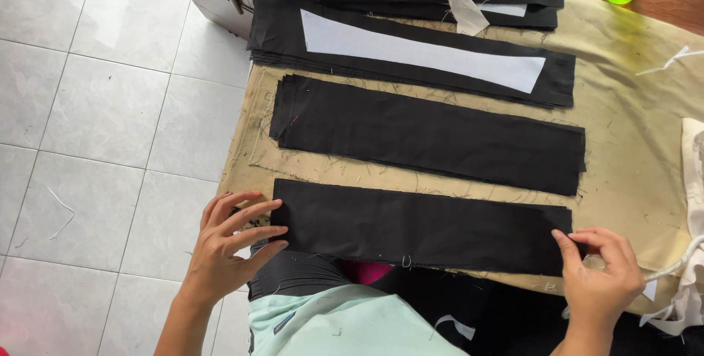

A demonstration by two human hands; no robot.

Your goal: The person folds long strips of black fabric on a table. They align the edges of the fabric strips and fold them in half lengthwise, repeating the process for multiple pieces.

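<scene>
A long black rectangular fabric strip (422, 228) lies lengthwise left to right at the beige padded table's (631, 151) near edge; left hand (224, 242) rests flat, fingers spread, right hand (601, 272) pinches its end.

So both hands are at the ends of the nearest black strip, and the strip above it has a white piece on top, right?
Not quite. In the head view, the left hand and right hand do hold the nearest black strip, but the strip above it is plain black. The white piece lies on the stack beyond.
</scene>
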